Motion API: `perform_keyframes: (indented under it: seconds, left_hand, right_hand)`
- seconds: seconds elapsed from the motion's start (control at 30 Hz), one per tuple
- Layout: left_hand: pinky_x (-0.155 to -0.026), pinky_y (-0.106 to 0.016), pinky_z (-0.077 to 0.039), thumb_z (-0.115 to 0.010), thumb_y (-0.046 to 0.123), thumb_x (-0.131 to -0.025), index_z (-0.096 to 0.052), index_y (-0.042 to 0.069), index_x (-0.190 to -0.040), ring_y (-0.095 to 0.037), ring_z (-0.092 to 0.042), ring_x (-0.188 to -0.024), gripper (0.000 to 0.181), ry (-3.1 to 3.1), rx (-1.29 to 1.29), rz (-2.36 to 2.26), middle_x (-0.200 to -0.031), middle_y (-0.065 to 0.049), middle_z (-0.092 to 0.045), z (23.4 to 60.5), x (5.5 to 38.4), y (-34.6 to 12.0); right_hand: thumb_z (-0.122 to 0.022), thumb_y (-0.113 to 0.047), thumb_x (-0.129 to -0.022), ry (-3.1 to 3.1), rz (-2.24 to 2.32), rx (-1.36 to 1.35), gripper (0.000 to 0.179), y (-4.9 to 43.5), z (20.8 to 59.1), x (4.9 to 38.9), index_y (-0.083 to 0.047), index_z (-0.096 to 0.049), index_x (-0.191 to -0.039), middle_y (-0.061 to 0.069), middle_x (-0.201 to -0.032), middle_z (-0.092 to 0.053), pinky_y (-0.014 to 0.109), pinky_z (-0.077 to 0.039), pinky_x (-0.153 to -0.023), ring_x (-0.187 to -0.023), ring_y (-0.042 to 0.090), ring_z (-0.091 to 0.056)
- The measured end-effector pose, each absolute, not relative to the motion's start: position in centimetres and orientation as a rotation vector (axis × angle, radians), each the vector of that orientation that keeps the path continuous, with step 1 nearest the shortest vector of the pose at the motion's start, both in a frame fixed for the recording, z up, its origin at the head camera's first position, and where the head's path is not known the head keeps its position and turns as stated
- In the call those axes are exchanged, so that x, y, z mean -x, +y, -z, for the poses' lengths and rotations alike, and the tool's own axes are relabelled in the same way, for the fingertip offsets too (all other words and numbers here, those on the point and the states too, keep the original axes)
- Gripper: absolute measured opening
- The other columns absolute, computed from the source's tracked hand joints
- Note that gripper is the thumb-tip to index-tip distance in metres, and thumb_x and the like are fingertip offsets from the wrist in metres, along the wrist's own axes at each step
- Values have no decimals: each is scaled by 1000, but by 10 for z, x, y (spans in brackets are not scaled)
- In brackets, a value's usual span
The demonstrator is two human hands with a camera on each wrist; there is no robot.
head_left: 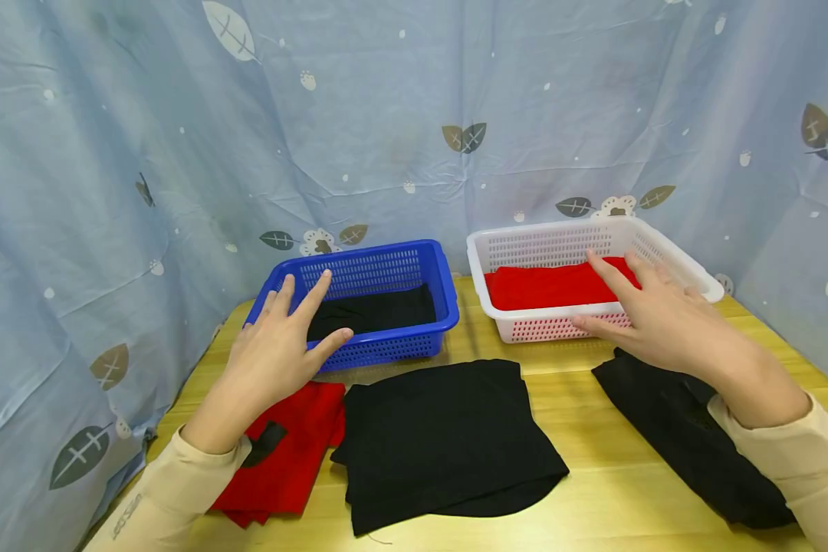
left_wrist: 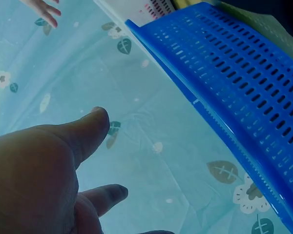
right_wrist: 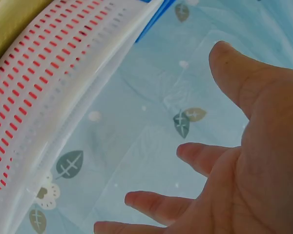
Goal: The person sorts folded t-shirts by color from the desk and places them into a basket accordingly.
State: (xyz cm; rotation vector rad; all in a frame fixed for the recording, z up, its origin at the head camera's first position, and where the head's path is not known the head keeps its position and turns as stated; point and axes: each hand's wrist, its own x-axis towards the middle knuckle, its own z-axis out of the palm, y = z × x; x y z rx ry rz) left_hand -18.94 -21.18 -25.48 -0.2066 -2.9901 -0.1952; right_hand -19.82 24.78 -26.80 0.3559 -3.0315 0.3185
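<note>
My left hand (head_left: 274,353), fingers spread and holding nothing, hovers over the front left corner of a blue plastic basket (head_left: 448,295). Black folded cloth (head_left: 379,310) lies inside that basket. My right hand (head_left: 676,326) is likewise spread and free, in front of a white basket (head_left: 490,238) that has red cloth (head_left: 552,287) in it. Between the hands, a black folded garment (head_left: 441,445) lies flat on the table. Below the left hand is a red garment (head_left: 297,452) with a dark patch, partly covered by my forearm. Another black garment (head_left: 690,437) lies under the right forearm.
The baskets stand side by side at the back of the wood-grain table (head_left: 559,399). Behind and to both sides hangs a light blue curtain (head_left: 400,115) with leaf and flower prints, close to the baskets' far rims.
</note>
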Motion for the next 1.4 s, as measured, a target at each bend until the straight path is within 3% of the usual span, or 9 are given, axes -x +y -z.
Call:
perform_keyframes:
  seconds: [0.17,0.3,0.43,0.5,0.67,0.77,1.0,1.23,1.4]
  left_hand:
    - [-105,-83,-41,-59,64,-103,-9,35,-174,-61,-34,-153,91,-2949,247,200,-174,-32,-22,257,178,-210]
    - [-99,-76,-52,-63,60,-103,-16,34,-174,-58,-51,-142,89,-2903,304,245,-164,-33,-42,261,168,-210]
    - [-83,-62,-63,-69,53,-102,-23,30,-173,-45,-71,-106,88,-2863,382,293,-144,-31,-60,265,159,-211]
    - [-72,-50,-63,-72,50,-101,-26,27,-172,-33,-69,-85,88,-2852,417,315,-122,-27,-68,267,155,-212]
    - [-64,-31,-53,-76,44,-100,-33,22,-170,-15,-59,-74,85,-2867,481,428,-89,-5,-65,275,147,-214]
    - [-65,-26,-55,-76,45,-100,-34,23,-168,-8,-63,-76,84,-2904,509,523,-91,2,-70,281,142,-215]
    - [-60,-22,-53,-76,49,-98,-35,25,-168,1,-61,-64,85,-3016,504,711,-78,8,-66,302,130,-221]
    - [-60,-23,-52,-77,47,-98,-35,22,-168,-2,-60,-60,85,-3107,534,831,-68,8,-59,316,123,-219]
    - [-60,-25,-49,-79,48,-96,-36,24,-167,-8,-57,-60,86,-3178,482,869,-70,3,-55,325,120,-216]
  right_hand:
    - [-66,-64,-100,-2978,-353,-448,105,243,271,193,-13,-12,-174,37,-171,-22,84,-33,-112,-152,61,-28]
    - [-65,-66,-99,-2948,-376,-503,103,239,274,188,-14,-16,-174,32,-168,-31,71,-53,-101,-146,52,-44]
    - [-65,-68,-99,-2937,-392,-533,102,234,277,184,-16,-19,-173,30,-165,-37,68,-57,-96,-140,49,-51]
    - [-66,-66,-99,-2924,-410,-551,100,232,279,182,-16,-22,-173,30,-162,-42,70,-56,-98,-137,47,-54]
    - [-69,-63,-99,-2903,-458,-593,95,227,287,177,-15,-29,-171,26,-149,-55,64,-58,-95,-123,38,-63]
    - [-69,-62,-99,-2914,-490,-626,92,225,291,175,-16,-32,-170,25,-148,-58,63,-58,-95,-122,38,-65]
    - [-67,-67,-97,-2958,-627,-699,91,219,303,173,-20,-34,-169,19,-158,-55,64,-56,-102,-128,37,-65]
    - [-72,-59,-98,-3040,-785,-732,86,217,321,171,-23,-36,-167,16,-139,-67,42,-59,-77,-110,25,-70]
    - [-73,-49,-101,-3092,-1022,-835,82,213,333,169,-20,-35,-167,21,-144,-64,40,-62,-80,-110,25,-73]
